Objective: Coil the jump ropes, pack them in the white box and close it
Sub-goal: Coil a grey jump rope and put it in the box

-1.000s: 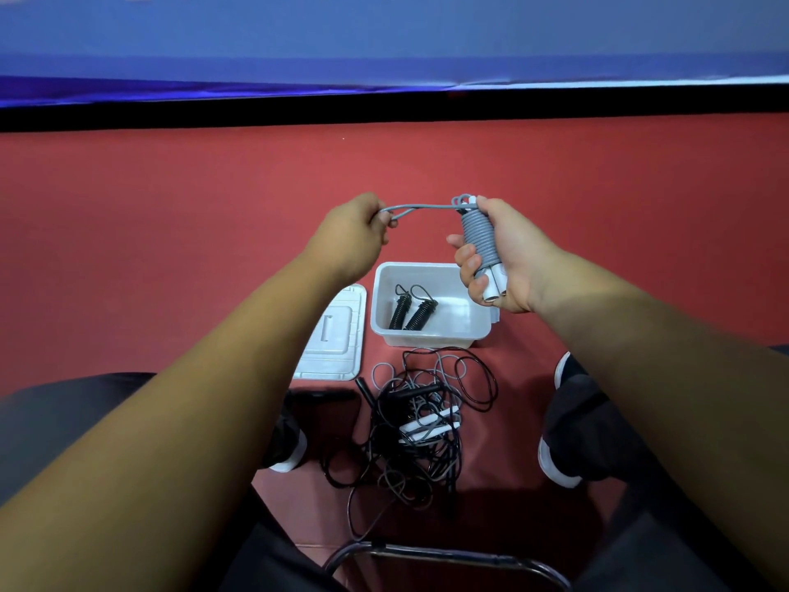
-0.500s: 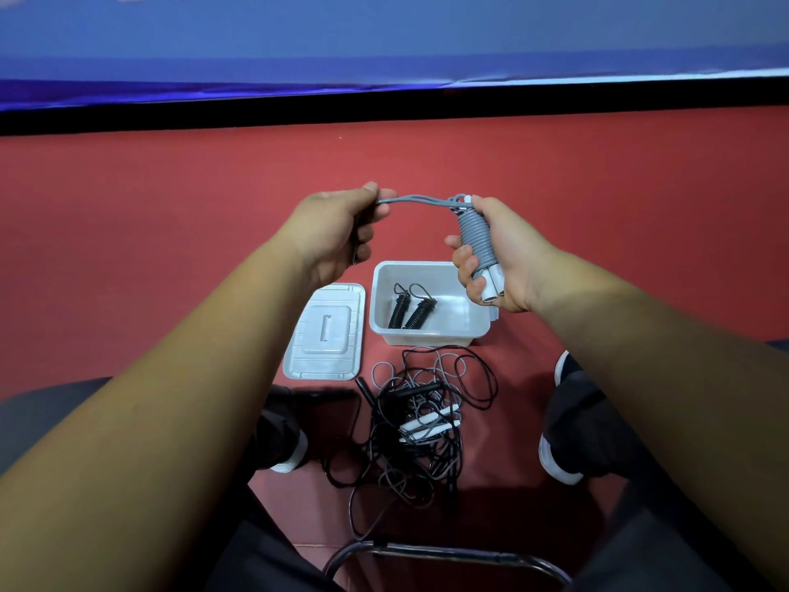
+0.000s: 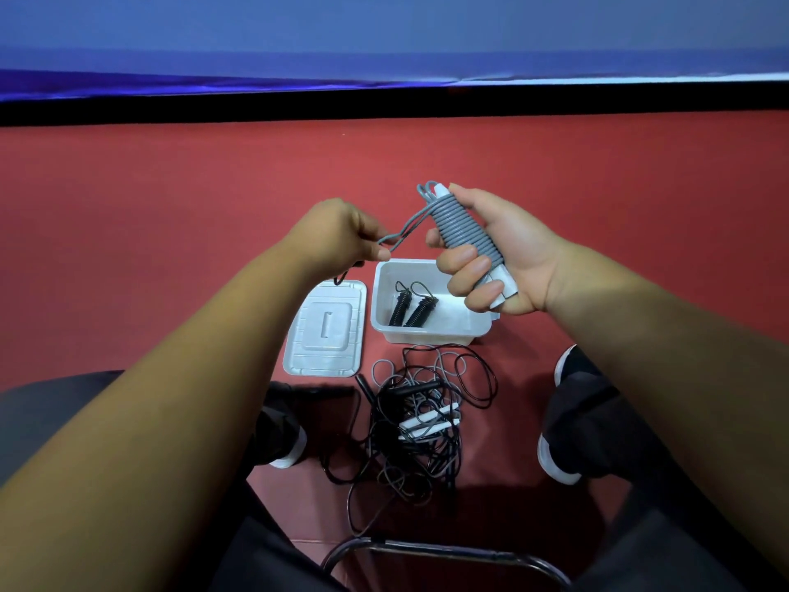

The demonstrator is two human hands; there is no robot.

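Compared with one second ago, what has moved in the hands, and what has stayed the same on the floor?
The left hand, pinching the grey rope's loose end, has come down, so that stretch now slopes instead of running level. The right hand has tilted the coiled grey bundle with its top towards the left. Neither grip was released. The white box, its lid and the tangled ropes stayed put.

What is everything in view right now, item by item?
white box: 1, white, open, on the red floor
coiled ropes: 2, black, inside the box
lid: 1, white, on floor left of box
grey rope: 1, grey, wound in a bundle, in right grip
rope tangle: count unclear, black and grey, floor near side of box
shoes: 2, black, flanking the tangle
left grip: 1, pinches grey rope's free end
right grip: 1, wrapped round grey rope
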